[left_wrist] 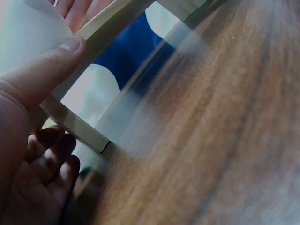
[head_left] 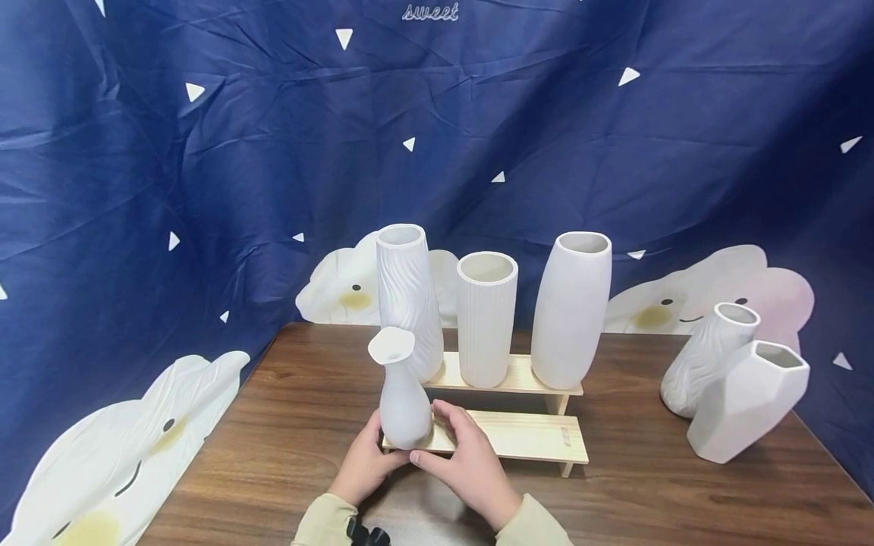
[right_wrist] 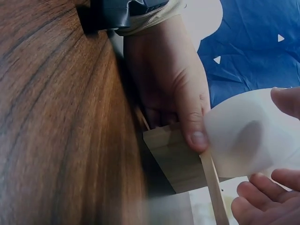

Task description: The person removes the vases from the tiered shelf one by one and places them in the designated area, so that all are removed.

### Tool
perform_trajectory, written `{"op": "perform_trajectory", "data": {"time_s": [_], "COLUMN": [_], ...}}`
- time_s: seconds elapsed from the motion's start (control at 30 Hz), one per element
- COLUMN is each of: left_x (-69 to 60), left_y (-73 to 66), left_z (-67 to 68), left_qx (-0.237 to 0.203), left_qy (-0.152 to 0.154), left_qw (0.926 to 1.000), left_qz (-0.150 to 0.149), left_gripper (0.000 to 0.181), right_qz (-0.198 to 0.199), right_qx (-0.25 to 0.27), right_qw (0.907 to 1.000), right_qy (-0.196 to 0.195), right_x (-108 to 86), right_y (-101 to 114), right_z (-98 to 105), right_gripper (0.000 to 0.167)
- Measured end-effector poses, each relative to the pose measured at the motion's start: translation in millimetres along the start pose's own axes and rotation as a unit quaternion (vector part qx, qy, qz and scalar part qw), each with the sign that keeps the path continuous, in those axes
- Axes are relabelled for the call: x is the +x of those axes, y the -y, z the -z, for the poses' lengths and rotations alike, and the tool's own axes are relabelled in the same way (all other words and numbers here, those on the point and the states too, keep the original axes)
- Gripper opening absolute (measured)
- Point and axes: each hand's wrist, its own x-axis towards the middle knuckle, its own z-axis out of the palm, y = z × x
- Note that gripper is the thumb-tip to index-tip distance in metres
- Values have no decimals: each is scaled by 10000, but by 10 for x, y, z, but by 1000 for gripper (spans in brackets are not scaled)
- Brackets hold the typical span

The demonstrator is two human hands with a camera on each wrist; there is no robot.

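Observation:
A small white flared-neck vase (head_left: 404, 406) stands upright on the left end of the lower wooden step of a two-tier stand (head_left: 539, 436). My left hand (head_left: 365, 464) holds its base from the left, the thumb lying along the front by the step's edge. In the left wrist view, other fingers (left_wrist: 51, 161) of that hand hang below the step. My right hand (head_left: 471, 462) is spread around the vase's right side, thumb in front. Its fingers (right_wrist: 262, 197) look loosely bent in the right wrist view; whether they touch the vase is unclear.
On the upper step stand a wavy white vase (head_left: 413, 303), a ribbed one (head_left: 487, 326) and a smooth tall one (head_left: 573, 311). A textured vase (head_left: 703, 364) and a faceted vase (head_left: 744, 402) stand at the right of the wooden table (head_left: 273, 455). Blue cloth (head_left: 437, 152) hangs behind.

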Motion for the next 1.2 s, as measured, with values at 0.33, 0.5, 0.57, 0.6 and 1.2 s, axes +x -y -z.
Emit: {"op": "perform_trajectory", "data": {"time_s": [0.33, 0.5, 0.57, 0.6, 1.2], "left_x": [15, 18, 18, 18, 11], "left_y": [-22, -23, -23, -24, -36], "left_z": [7, -4, -6, -7, 9], "left_qx": [-70, -107, -114, -113, 19], "left_qy": [77, 83, 71, 66, 90], "left_qw": [9999, 9999, 9999, 9999, 9998], "left_qz": [16, 18, 12, 10, 157], "left_gripper": [86, 85, 85, 85, 87], "right_qz": [38, 37, 8, -19, -137], "right_qx": [-89, -35, 9, 3, -306], "right_qw": [9996, 9994, 9993, 9992, 9973], "right_qy": [-275, -351, -374, -394, -657], "right_x": [117, 154, 167, 172, 235], "right_y": [-13, -8, -2, 2, 33], "right_z": [-152, -217, -238, -248, -308], "right_gripper": [77, 81, 84, 85, 89]}}
